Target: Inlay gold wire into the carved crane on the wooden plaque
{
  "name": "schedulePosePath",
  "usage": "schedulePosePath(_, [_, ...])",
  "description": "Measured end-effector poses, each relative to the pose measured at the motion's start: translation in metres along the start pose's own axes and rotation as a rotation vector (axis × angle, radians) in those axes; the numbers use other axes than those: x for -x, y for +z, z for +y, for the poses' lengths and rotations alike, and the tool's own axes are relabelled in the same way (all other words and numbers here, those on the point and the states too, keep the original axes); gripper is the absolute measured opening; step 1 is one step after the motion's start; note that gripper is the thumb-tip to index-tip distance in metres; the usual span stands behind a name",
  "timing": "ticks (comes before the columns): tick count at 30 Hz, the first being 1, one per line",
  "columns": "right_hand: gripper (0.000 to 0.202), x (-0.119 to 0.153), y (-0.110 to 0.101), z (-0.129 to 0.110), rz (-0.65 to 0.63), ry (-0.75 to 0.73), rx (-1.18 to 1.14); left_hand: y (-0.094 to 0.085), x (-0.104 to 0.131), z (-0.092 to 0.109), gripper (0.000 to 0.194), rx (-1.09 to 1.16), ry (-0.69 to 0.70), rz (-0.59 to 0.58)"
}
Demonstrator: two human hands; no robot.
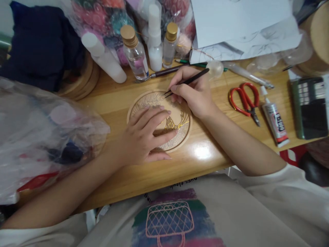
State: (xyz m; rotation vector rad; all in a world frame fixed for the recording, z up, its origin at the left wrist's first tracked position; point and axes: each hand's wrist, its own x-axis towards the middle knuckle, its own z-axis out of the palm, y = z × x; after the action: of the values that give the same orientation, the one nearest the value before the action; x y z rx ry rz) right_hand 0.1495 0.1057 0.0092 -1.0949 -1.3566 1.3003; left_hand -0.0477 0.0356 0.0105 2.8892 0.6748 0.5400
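A round wooden plaque lies flat on the wooden table, with fine dark line drawing around its rim and gold wire shaping part of the design. Across its left and middle part rests my left hand, palm down with fingers spread, hiding much of the drawing. My right hand is closed around black tweezers. The tweezers' tips point down at the plaque's upper edge; whether anything is between them is too small to tell.
Along the back stand bottles, with a dark pen-like tool before them. To the right lie red-handled pliers, a glue tube and a dark green case. Plastic bags crowd the left; paper sheets lie behind.
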Motion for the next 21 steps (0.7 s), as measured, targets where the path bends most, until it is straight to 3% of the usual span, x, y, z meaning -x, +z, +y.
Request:
schedulePosePath(5, [0.020, 0.0009, -0.0009, 0.0022, -0.026, -0.080, -0.056, 0.0001, 0.0004, 0.0000, 0.057, 0.015, -0.014, -0.005])
schedulePosePath(21, [0.025, 0.0005, -0.0007, 0.0027, -0.028, -0.090, -0.060, -0.0009, -0.0004, 0.0001, 0.057, 0.031, -0.029, -0.004])
